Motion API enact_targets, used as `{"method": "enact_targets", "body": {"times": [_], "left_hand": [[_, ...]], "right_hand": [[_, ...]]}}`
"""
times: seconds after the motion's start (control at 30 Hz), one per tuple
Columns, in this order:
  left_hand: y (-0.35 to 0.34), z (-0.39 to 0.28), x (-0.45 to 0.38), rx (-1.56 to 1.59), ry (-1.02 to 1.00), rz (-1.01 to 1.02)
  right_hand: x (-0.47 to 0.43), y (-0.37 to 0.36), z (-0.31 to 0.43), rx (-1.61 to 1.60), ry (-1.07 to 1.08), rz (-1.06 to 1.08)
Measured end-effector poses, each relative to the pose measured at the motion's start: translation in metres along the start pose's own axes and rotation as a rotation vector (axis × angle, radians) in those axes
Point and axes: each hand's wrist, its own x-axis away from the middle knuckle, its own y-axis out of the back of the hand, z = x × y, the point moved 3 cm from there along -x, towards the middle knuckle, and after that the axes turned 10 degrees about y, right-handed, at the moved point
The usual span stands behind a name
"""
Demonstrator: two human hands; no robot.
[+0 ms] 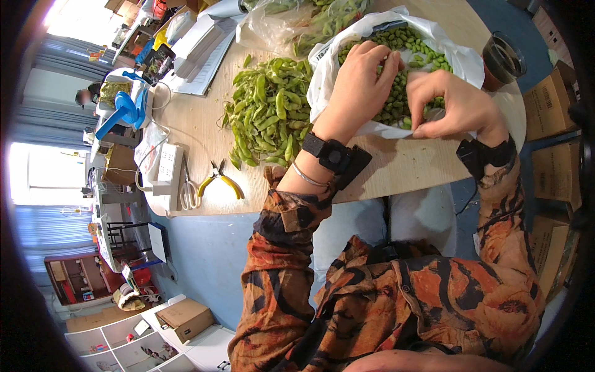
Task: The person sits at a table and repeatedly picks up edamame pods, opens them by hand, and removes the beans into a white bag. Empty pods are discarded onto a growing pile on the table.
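Both hands are over a white plastic bag (466, 60) with its rim spread wide, holding many shelled green beans (393, 44). My left hand (362, 81) is above the bag's left part, thumb and fingertips drawn together; whether something small is between them is hard to see. At the bag's near right rim is my right hand (453, 104), thumb and forefinger curled towards each other, their tips by the plastic; what they hold, if anything, cannot be told. A heap of green soybean pods (272, 111) lies on the wooden table just left of the bag.
Yellow-handled pliers (220, 180), scissors (189, 193) and a white power strip (167, 172) lie at the table's left. Clear bags of pods (320, 28) and a stack of papers (200, 51) are at the back. A glass container (504, 58) stands right of the bag.
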Motion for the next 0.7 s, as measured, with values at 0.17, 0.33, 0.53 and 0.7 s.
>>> {"method": "enact_targets", "body": {"times": [0.17,0.33,0.53,0.7], "left_hand": [[0.007,0.003,0.0,-0.081,-0.019,0.005],[0.01,0.005,0.003,-0.203,0.094,0.245],[0.013,-0.002,0.005,-0.122,0.119,0.346],[0.011,-0.002,0.007,-0.247,0.042,0.287]], "right_hand": [[0.003,0.009,-0.004,-0.09,0.078,-0.206],[0.005,0.007,-0.009,-0.268,-0.077,-0.123],[0.005,0.01,-0.003,-0.426,-0.028,-0.115],[0.005,0.007,-0.011,-0.346,-0.107,-0.105]]}}
